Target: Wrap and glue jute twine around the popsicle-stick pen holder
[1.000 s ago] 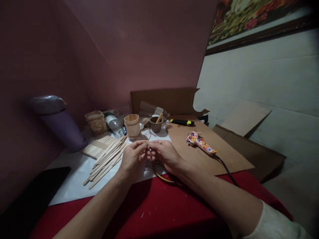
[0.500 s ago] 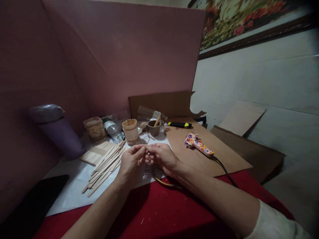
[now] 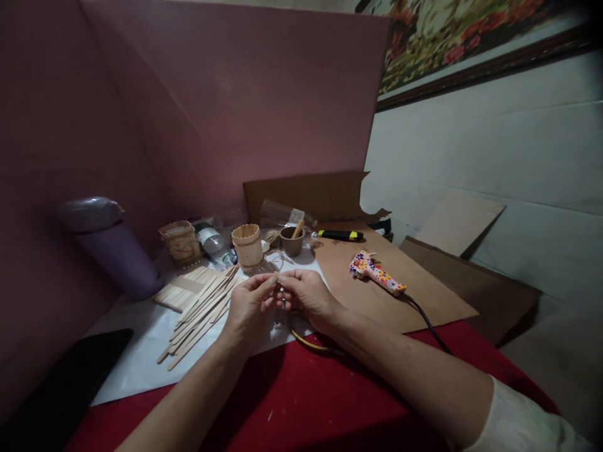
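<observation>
My left hand [image 3: 252, 304] and my right hand [image 3: 308, 298] meet above the near edge of the white paper [image 3: 127, 367]. Both are closed, thumbs and fingertips pinched together around something small that I cannot make out. Beside my left hand lies a fan of loose wooden craft sticks [image 3: 200, 320]. Just beyond the fingertips stands a small wooden-stick cup [image 3: 247, 248] with a scalloped rim. A yellowish cord [image 3: 306, 342] curves out beneath my right hand. To the right, a floral-patterned hot glue gun [image 3: 377, 274] rests on a cardboard sheet [image 3: 419, 311].
A bundle of craft sticks [image 3: 179, 289], a second wooden cup [image 3: 179, 243], plastic bottles [image 3: 214, 245] and a brown pot [image 3: 292, 242] stand behind. A utility knife [image 3: 340, 235] lies on the cardboard. At left are a purple cylinder [image 3: 115, 257] and a dark flat object [image 3: 70, 383].
The fingertips have shifted very slightly against each other, still pinched together. The view has moved a touch; nothing else on the table has changed place.
</observation>
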`<state>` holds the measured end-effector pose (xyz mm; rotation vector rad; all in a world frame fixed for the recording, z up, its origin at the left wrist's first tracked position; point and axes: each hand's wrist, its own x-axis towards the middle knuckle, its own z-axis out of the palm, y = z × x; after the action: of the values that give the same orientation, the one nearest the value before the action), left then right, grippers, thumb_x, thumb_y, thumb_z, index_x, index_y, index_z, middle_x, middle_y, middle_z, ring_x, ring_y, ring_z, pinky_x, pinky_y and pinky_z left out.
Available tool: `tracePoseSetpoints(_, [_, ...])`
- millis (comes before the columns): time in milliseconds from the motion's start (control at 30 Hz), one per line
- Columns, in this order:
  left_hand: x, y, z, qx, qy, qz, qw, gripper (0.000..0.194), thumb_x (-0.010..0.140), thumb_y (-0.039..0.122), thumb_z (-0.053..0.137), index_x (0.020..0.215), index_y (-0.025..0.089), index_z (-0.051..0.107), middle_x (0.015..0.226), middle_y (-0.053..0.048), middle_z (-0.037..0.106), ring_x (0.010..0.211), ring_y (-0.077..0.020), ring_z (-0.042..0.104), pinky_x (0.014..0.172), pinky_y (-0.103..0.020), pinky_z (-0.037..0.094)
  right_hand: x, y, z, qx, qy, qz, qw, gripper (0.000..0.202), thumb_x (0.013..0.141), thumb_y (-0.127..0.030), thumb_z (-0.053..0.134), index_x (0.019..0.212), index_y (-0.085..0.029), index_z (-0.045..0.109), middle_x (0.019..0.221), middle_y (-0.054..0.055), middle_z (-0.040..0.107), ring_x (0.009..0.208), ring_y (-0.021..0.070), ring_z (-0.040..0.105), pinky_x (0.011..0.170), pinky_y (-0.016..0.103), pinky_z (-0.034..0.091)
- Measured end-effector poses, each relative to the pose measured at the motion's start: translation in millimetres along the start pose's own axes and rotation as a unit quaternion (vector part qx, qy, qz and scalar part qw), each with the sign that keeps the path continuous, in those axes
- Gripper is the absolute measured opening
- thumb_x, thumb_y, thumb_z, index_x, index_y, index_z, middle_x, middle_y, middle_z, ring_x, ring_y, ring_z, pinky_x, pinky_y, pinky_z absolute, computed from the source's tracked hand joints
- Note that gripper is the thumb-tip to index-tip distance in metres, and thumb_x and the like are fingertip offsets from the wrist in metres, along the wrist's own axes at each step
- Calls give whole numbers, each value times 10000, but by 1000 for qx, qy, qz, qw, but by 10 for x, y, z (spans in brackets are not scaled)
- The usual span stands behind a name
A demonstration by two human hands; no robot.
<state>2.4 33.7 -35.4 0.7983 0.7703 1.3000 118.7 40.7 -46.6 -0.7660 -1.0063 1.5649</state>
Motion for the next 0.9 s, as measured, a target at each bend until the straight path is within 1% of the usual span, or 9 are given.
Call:
tracePoseSetpoints(200, [27, 3, -10, 5, 12, 13, 1000, 177, 616, 108, 766, 746, 66, 654, 613, -63, 668, 510, -121, 616, 467, -201, 510, -10, -18, 10, 3, -2, 3, 1000, 213, 691, -311, 722, 671, -123, 623, 515, -38, 534, 460, 61, 489, 423, 170, 361])
tracePoseSetpoints(300, [45, -4, -24, 5, 15, 17, 1000, 183, 615, 106, 761, 760, 61, 659, 615, -61, 669, 504, -119, 610, 467, -206, 512, -6, -17, 10, 0, 4, 1, 1000, 191, 684, -287, 714, 690, -117, 626, 532, -34, 541, 457, 54, 478, 421, 167, 359])
tracePoseSetpoints(433, [52, -10, -32, 6, 13, 13, 1000, 181, 614, 108, 761, 759, 59, 664, 605, -62, 666, 501, -121, 606, 470, -214, 516, 5, -3, 5, -12, 9, 1, 1000, 164, 704, -270, 681, 693, -117, 622, 534, -32, 540, 450, 53, 473, 414, 165, 357])
tracePoseSetpoints(600, [43, -5, -32, 7, 13, 10, 1000, 176, 600, 102, 769, 738, 65, 668, 585, -52, 654, 491, -119, 595, 464, -215, 511, 19, 7, -6, -31, 15, -2, 999, 163, 704, -265, 697, 682, -126, 615, 525, -30, 545, 449, 62, 479, 413, 175, 366])
tracePoseSetpoints(900, [61, 1, -37, -3, 17, 6, 1000, 158, 595, 78, 757, 727, 54, 675, 589, -51, 650, 486, -102, 578, 453, -192, 487, 31, -8, -18, -38, 7, -5, 999, 226, 677, -319, 739, 668, -131, 614, 509, -46, 525, 425, 53, 445, 409, 182, 365])
